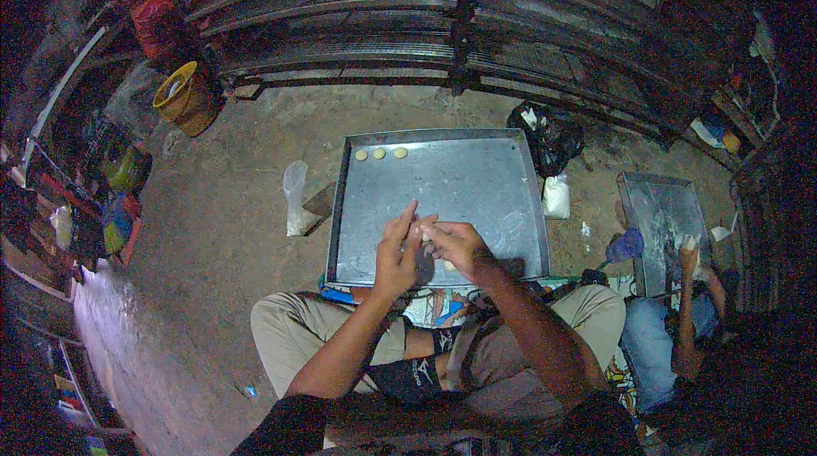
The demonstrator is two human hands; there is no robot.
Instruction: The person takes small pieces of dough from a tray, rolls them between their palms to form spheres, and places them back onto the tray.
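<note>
A large metal tray lies in front of my crossed legs, with three small flat rounds of pale dough near its back left corner. Over the tray's front half, my left hand and my right hand meet around a small pale lump, apparently dough. The index finger of my left hand points upward, while its thumb is at the lump. The fingers of my right hand pinch the lump, partly hiding it. Another pale piece lies on the tray below my right hand.
A co-worker's hand is over a second tray at right, beside a purple container. Bags of white stuff flank my tray. A black bag, yellow bucket and metal racks stand behind.
</note>
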